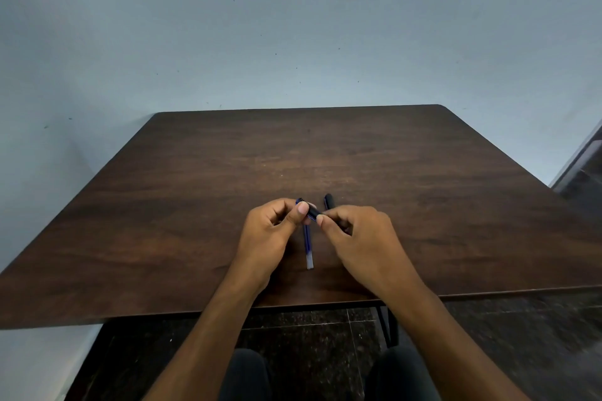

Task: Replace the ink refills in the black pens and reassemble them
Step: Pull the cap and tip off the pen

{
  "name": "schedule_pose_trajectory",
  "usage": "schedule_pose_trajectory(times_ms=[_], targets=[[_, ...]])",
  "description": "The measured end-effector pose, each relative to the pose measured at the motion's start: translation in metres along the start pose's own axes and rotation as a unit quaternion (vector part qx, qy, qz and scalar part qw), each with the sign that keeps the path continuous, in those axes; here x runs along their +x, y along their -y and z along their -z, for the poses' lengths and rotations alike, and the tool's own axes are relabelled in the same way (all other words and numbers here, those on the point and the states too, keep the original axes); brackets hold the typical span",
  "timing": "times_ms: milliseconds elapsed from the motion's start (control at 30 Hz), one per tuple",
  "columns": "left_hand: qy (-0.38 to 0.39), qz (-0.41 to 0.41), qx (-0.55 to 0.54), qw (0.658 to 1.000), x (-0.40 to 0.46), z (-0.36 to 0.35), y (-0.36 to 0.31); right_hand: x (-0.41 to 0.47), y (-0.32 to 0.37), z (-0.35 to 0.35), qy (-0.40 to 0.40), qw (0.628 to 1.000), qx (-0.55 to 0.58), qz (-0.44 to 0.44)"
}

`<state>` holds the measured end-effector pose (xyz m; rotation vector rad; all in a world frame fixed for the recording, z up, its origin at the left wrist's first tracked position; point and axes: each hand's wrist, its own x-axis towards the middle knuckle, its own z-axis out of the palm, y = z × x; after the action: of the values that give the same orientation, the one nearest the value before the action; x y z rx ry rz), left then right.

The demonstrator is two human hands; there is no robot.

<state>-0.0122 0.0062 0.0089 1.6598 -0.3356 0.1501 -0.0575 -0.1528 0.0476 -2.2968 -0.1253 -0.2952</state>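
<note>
A black pen [314,213] is held between both hands above the dark wooden table [195,205]. My left hand [272,238] pinches one end with thumb and curled fingers. My right hand [355,234] pinches the other end. Only a short black stretch shows between the fingertips. Blue ink refills [308,246] with clear ends lie on the table under and between the hands, pointing toward me. A second black pen [327,200] lies just behind my right hand, mostly hidden by it.
The table stands against a pale blue wall [293,26]. Its near edge runs just below my wrists. My knees and a dark tiled floor [309,352] show under the table, with a table leg [389,325] to the right.
</note>
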Motion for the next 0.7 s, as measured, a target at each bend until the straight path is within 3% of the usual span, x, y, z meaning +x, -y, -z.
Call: schedule_pose_trajectory(times_ms=[700], targets=[[-0.030,-0.025,0.012,0.999,-0.0003,0.0009,-0.0054,-0.0016,0.0008,-0.0095,-0.026,0.999,0.000,-0.020]])
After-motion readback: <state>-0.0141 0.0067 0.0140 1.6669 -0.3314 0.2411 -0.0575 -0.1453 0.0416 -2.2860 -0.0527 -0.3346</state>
